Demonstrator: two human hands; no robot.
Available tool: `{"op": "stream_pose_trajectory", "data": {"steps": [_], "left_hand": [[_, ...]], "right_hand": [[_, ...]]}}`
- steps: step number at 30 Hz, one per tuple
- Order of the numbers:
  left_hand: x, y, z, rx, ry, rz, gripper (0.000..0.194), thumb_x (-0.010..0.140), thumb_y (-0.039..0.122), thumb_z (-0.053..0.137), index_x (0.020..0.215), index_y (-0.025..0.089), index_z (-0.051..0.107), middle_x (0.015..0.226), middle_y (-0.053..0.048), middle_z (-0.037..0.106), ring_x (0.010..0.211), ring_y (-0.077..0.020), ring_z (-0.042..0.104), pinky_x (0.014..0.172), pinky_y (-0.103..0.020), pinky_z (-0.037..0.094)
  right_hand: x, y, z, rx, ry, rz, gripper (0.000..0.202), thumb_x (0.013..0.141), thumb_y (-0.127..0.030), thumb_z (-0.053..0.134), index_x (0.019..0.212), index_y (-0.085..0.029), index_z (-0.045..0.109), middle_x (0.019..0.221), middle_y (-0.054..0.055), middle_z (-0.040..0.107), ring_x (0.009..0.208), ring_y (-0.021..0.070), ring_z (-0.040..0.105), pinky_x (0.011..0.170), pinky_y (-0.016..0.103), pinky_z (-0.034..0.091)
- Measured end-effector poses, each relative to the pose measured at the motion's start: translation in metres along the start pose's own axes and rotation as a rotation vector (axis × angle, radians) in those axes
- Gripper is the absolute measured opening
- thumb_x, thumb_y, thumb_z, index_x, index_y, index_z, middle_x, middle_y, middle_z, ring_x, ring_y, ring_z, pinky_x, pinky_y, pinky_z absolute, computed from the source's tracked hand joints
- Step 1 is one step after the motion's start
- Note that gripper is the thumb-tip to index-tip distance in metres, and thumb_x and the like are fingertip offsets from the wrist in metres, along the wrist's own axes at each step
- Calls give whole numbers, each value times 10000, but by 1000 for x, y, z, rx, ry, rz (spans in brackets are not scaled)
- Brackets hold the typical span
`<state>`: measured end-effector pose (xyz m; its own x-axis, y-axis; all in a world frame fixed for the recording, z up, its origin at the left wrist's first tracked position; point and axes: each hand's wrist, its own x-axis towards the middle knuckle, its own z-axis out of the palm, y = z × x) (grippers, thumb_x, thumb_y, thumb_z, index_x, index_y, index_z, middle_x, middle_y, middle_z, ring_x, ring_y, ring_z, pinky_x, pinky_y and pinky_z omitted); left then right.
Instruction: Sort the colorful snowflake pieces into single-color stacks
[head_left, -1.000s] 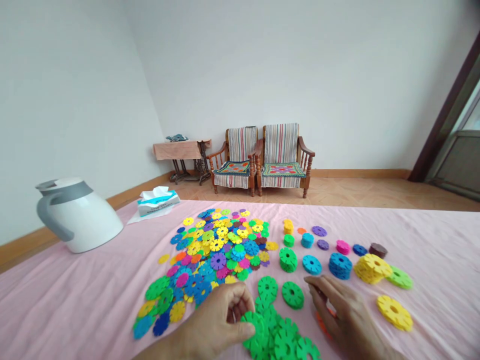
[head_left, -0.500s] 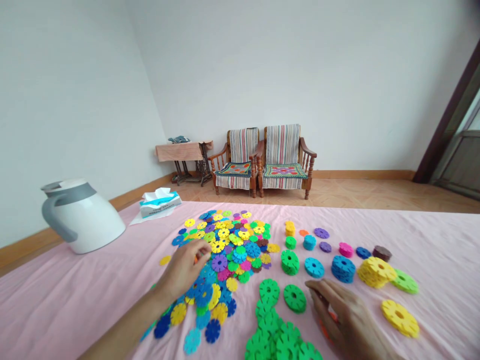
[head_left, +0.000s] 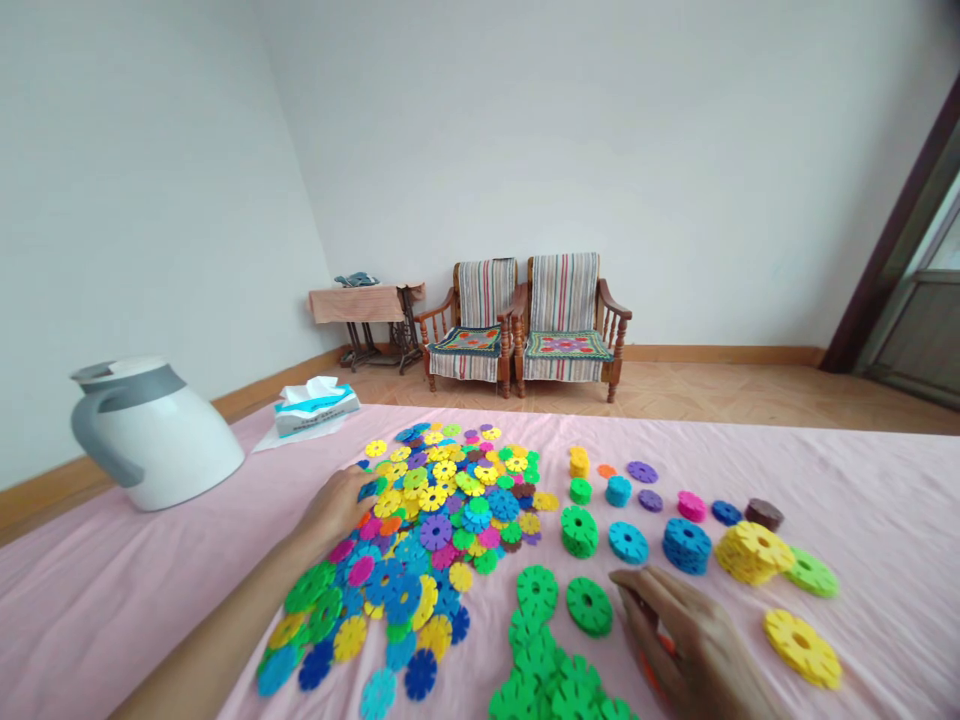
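Note:
My left hand (head_left: 341, 505) is at the left edge of a mixed pile of notched plastic discs (head_left: 431, 500), its fingertips at blue discs; whether it grips one is hidden. Orange discs (head_left: 660, 650) show under the curled fingers of my right hand (head_left: 675, 625), which is closed on them near the table's front. Left of it lie a green disc (head_left: 589, 606) and a heap of green discs (head_left: 547, 670). Behind it stand a blue stack (head_left: 686, 545), a yellow stack (head_left: 752, 552) and a green stack (head_left: 579, 531). A large yellow disc (head_left: 802, 648) lies to its right.
A white and grey jug (head_left: 165, 435) and a tissue box (head_left: 316, 408) stand on the pink cloth (head_left: 60, 600) at the left. Small stacks, among them a pink one (head_left: 691, 506), line the back right. Two wooden armchairs (head_left: 566, 345) are beyond the table.
My left hand has moved left and away from over the middle of the pile to its left edge, uncovering more discs. My right hand stays in nearly the same place, still around the orange discs.

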<state>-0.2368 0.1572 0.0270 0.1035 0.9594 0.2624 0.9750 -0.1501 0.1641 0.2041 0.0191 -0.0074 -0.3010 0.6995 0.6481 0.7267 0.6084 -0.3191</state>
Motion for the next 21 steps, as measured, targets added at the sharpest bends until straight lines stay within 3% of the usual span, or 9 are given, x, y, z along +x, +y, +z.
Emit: {"op": "stream_pose_trajectory", "data": {"steps": [7,10,12,14,17,19,21], "left_hand": [[-2,11,-11,-56,62,-3,203,778,296,516,781,217,703,899,-77,701,951,-262,610,888,-323,430],[-5,13,-20,-115,153,-57,221,789,317,470,839,197,649,1041,-108,666,1083,-290,542,964,-364,388],[-8,11,-28,-176,179,-112,237,796,351,446,873,192,604,1020,-101,660,1052,-287,558,915,-366,426],[-16,8,-38,-259,125,-153,268,819,403,402,856,193,565,828,-60,660,846,-251,624,743,-328,492],[-37,2,-55,-387,-76,-142,326,818,499,427,822,197,551,600,17,582,566,-187,589,502,-251,460],[-54,-3,-64,-438,-217,-100,330,756,525,549,772,197,574,604,28,581,566,-173,573,497,-234,453],[-72,-9,-69,-470,-326,-54,295,723,492,615,743,198,597,709,11,622,691,-185,588,605,-240,477]], "right_hand": [[-1,0,-2,13,-46,33,159,950,-260,434,1013,-222,575,827,49,690,706,163,680,635,242,552],[-1,0,-2,19,-47,31,163,950,-263,431,1007,-223,578,823,51,692,704,167,680,632,241,552],[-1,0,-2,21,-44,30,161,951,-263,429,1006,-222,575,817,49,688,701,165,678,627,239,549],[-1,0,-1,23,-48,31,159,954,-263,426,1003,-222,571,814,46,683,701,162,675,625,239,546],[-2,0,0,24,-62,39,171,962,-262,414,1026,-226,567,820,40,675,701,157,669,631,244,543],[-2,0,1,26,-72,48,179,965,-263,409,1044,-230,567,830,38,674,702,154,667,636,245,541],[-2,0,1,30,-83,55,178,965,-266,414,1046,-232,569,840,36,674,711,152,668,643,243,540]]}}
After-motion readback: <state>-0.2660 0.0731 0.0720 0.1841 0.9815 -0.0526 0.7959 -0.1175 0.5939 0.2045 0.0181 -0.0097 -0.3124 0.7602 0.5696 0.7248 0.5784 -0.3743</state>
